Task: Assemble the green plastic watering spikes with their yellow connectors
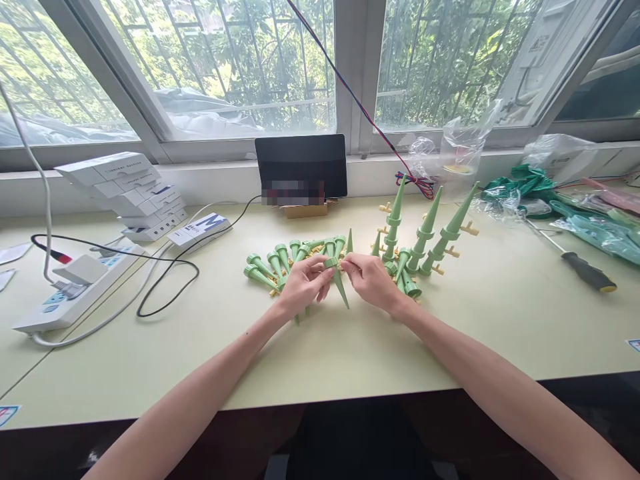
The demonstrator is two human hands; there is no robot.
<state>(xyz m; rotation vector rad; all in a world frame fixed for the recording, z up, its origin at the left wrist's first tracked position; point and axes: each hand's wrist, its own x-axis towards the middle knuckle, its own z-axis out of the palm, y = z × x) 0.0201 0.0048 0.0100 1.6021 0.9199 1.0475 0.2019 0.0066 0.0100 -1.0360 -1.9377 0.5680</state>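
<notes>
Between my hands is a green plant watering spike point(341, 290), its point slanting down toward the table. My left hand point(306, 281) grips its wide ribbed end. The fingertips of my right hand point(373, 279) are pinched at its side, where a bit of yellow shows; this looks like the small valve, mostly hidden by the fingers. Left of and behind my left hand lies a group of green spikes point(283, 253) with yellow valves. Beyond my right hand, more spikes are stacked into upright columns point(425, 230), yellow valves sticking out sideways, with several loose ones at their foot.
A tablet point(300, 160) leans by the window behind a small cardboard box point(306, 211). White boxes point(135, 193) and a power strip point(75, 287) with cables are on the left. A screwdriver point(587, 270) and plastic bags point(595, 227) lie on the right.
</notes>
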